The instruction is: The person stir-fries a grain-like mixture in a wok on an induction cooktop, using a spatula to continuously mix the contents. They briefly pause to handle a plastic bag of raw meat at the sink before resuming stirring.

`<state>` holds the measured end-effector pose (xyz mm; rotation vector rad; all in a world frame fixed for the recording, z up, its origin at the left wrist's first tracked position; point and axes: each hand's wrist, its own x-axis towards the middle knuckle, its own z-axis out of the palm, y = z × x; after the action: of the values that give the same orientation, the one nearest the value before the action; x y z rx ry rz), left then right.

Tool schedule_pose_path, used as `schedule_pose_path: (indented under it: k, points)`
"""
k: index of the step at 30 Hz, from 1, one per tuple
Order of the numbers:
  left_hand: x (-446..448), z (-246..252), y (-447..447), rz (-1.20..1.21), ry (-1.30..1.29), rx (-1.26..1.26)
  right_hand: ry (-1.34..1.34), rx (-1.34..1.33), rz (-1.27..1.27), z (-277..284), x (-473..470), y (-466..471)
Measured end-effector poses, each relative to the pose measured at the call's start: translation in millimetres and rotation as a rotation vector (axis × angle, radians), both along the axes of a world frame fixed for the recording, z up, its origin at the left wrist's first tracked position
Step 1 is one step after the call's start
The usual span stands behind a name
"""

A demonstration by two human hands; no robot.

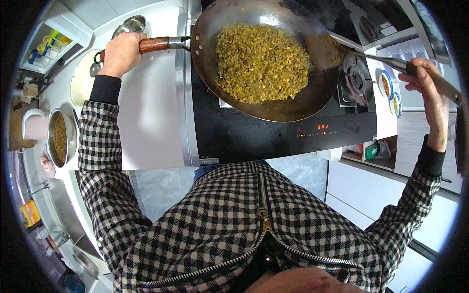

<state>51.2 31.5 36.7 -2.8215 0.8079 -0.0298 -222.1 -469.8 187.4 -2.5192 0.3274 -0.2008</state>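
Note:
My left hand [122, 53] is wrapped around the wooden handle [155, 44] of a large metal wok [289, 111]. The wok is above the black glass cooktop [238, 135]; whether it rests on a burner I cannot tell. A broad heap of chopped yellow-green food [262, 66] covers the wok's middle. My right hand [427, 78] grips the long handle of a spatula [394, 60]. Its wide blade lies inside the wok's right side, to the right of the food.
A second gas burner [354, 77] lies right of the wok, and two small plates of food [386, 84] stand beyond it. Along the left counter are a cream basin [82, 78], a steel bowl [130, 26] and a metal bowl of brownish food [58, 139]. Red digits glow on the cooktop.

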Motion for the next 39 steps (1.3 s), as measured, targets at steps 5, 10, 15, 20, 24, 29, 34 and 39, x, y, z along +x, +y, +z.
schedule_pose_path:
  k: [5, 10, 15, 20, 24, 29, 34, 39]
  points:
    - [-6.0, 0.8, -0.8, -0.068, -0.066, 0.007, 0.08, 0.582, -0.301, -78.4, -3.2, -18.2]
    - [0.5, -5.3, -0.9, -0.075, -0.05, 0.001, -0.267, 1.2, -0.34, -176.2, -10.2, 40.7]
    - [-2.9, 0.2, 0.5, -0.07, -0.036, -0.001, -0.364, 0.979, -0.156, -120.6, -0.8, 55.1]
    - [-3.0, -4.8, 0.4, -0.076, -0.038, -0.027, -0.461, 0.766, -0.014, -91.7, -6.1, 70.3]
    - [-8.3, 2.3, -6.0, -0.104, -0.049, -0.002, -0.447, 0.365, 0.093, -90.1, -7.5, 69.3]
    - [-10.4, -3.3, -0.7, -0.105, -0.07, -0.024, -0.302, 0.379, 0.105, -63.5, -0.7, 45.3]
    - [-13.2, 2.4, -7.0, -0.148, -0.062, -0.056, -0.031, 0.117, -0.169, -8.3, 1.4, -3.3]
    - [-19.9, 3.5, -12.4, -0.155, -0.093, -0.05, 0.24, 0.777, -0.206, -51.7, -2.1, -6.2]
